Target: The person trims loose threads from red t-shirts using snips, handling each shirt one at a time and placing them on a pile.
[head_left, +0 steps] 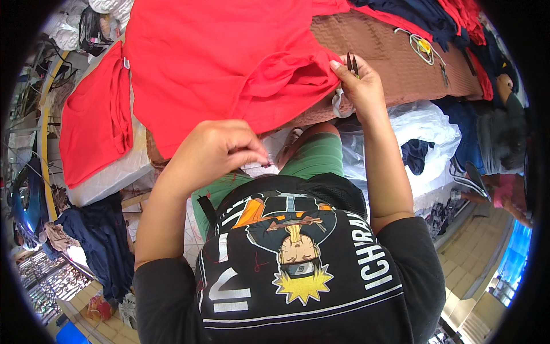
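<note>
Left hand [215, 150]: fingers pinched closed, just below red garment's hem.
Right hand [361, 86]: gripping small thread snips [352, 63], blades pointing to 12 o'clock.
Red garment [229, 63]: on brown table [389, 54], at 10 o'clock of right fingers, touching them.

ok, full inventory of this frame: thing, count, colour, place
red garment: 1, red, spread over the table, its edge at both hands
folded red cloth: 1 pile, red, left, on a white wrapped bundle
table cover: 1, brown, textured, upper right
thread snips: 1, dark, points up, in the right hand
white cord: 1, white with a yellow bit, on the table cover
dark blue garments: 1 heap, navy, top right
plastic bag: 1, white, right of the knee, dark cloth in it
navy clothes: 1 heap, floor, lower left
other person: 1, right edge
left hand: pinches at the garment's lower edge
right hand: holds snips
</note>
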The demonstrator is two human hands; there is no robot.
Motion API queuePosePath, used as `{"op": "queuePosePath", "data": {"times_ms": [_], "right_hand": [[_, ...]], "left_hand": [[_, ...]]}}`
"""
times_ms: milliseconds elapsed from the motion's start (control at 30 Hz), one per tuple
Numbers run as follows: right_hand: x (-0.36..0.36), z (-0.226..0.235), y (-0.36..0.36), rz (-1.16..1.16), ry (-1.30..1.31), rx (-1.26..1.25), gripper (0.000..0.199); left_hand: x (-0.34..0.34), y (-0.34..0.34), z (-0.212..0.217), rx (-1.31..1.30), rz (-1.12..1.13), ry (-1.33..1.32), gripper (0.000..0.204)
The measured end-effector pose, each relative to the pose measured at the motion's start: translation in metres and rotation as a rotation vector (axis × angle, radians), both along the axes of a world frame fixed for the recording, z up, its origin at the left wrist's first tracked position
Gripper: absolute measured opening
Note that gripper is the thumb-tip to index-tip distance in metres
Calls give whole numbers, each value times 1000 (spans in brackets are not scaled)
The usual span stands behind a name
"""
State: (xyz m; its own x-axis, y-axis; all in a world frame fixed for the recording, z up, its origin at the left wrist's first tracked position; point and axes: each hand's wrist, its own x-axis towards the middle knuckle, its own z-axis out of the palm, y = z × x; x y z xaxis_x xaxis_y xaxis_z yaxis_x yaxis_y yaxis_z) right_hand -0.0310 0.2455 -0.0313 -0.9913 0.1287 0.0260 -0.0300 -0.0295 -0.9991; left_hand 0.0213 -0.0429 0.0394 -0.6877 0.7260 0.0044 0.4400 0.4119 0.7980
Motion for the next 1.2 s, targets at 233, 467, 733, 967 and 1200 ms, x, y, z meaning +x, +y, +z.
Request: {"op": "queuePosePath", "data": {"times_ms": [233,467,733,967,1200], "right_hand": [[8,16,-1,12,-16,106,22],[8,18,31,-314,443,495,15],[19,43,3,-88,448,967,28],[24,41,-55,439,397,1037,35],[-12,128,-20,102,602,629,41]], "left_hand": [[5,-13,17,-133,-114,33,48],[-33,5,-71,-207,568,392,33],[-21,31,-75,-142,521,575,27],[-21,34,-56,105,578,587,27],[-31,-46,-39,129,1016,933,40]]}}
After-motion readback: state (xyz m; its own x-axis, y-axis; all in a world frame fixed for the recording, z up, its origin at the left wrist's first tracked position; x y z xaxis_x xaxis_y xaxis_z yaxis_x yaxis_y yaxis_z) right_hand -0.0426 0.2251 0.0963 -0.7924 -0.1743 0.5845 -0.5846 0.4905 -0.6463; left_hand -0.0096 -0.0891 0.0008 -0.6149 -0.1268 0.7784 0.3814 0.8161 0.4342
